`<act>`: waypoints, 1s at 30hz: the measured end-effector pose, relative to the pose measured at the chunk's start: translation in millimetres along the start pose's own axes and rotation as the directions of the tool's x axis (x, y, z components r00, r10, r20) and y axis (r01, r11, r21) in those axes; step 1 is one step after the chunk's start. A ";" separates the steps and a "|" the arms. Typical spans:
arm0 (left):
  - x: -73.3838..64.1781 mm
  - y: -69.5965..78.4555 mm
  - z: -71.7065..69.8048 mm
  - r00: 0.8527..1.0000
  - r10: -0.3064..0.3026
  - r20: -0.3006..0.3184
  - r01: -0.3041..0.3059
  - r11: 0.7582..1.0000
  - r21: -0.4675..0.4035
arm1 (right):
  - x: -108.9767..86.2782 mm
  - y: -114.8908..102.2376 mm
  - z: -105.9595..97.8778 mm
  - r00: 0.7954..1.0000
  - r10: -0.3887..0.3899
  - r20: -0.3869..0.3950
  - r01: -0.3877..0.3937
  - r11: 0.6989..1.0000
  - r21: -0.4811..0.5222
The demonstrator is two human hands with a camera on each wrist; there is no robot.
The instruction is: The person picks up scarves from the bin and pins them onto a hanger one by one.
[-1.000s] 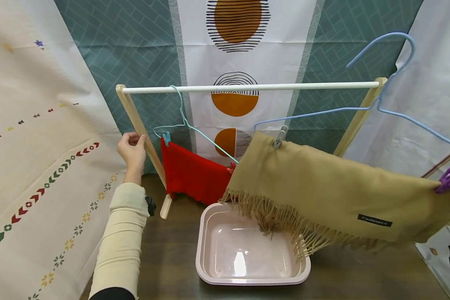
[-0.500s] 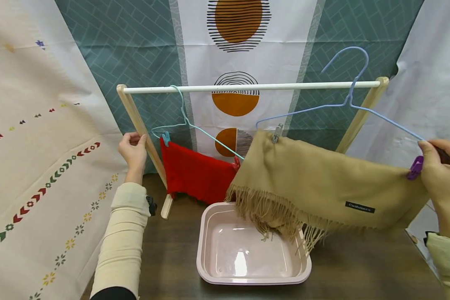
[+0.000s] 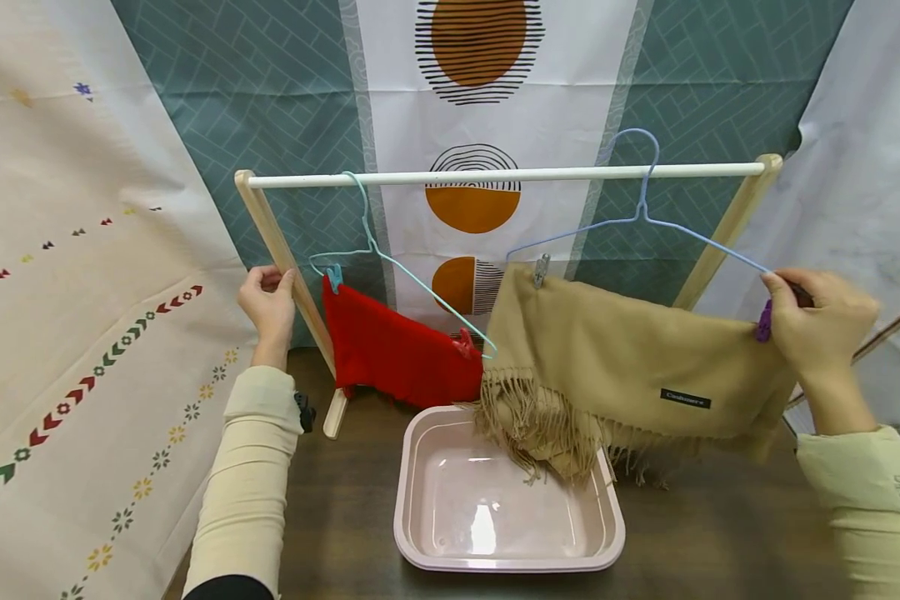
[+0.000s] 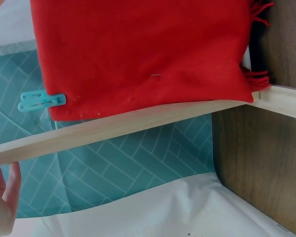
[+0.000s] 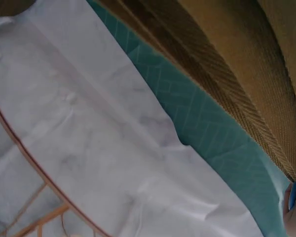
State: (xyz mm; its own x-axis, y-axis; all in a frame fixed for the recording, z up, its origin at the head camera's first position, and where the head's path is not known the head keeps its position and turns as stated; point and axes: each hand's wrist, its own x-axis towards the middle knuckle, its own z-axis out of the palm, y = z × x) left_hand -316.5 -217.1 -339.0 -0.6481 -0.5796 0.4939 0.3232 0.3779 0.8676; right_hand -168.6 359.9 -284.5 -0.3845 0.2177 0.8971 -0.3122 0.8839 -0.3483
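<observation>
My right hand (image 3: 821, 321) grips the right end of a blue wire hanger (image 3: 592, 227), beside a purple clothespin (image 3: 764, 322). From that hanger hangs a tan fringed scarf (image 3: 630, 358) with a black label, held at its left by a grey clothespin (image 3: 542, 271). The hanger's hook stands above the white bar (image 3: 540, 174), its shank crossing in front; whether it touches the bar, I cannot tell. My left hand (image 3: 267, 308) holds the wooden left leg (image 4: 89, 136) of the rack. A red cloth (image 3: 390, 350) hangs from a mint hanger (image 3: 363, 218) on the bar.
A pale pink basin (image 3: 412, 500) stands on the brown table (image 3: 345, 517), with the scarf's fringe hanging over its back right part. Teal clothespin (image 4: 42, 100) and red clothespin (image 3: 463, 343) hold the red cloth. Patterned curtains (image 3: 120, 292) surround the rack.
The right hand has come into view and moved left, carrying the blue hanger and tan scarf. The hook has dropped from high on the right to the bar. The left hand stays put.
</observation>
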 end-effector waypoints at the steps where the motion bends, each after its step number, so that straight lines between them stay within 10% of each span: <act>1: -0.3 0.0 0.1 1.000 0.001 0.000 -0.001 1.000 -0.001 | -2.2 0.8 3.5 1.000 -0.009 0.000 0.009 1.000 0.003; 30: -0.4 0.5 -0.1 1.000 0.009 -0.006 -0.009 1.000 -0.023 | -37.0 8.1 25.9 0.990 -0.087 0.115 0.086 0.996 0.014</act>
State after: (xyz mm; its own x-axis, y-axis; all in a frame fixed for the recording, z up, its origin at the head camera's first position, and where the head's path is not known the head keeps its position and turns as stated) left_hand -316.0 -216.7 -338.8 -0.6413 -0.5805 0.5017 0.3446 0.3664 0.8643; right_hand -179.4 348.3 -327.5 -0.4531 0.0906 0.8868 -0.3562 0.8936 -0.2732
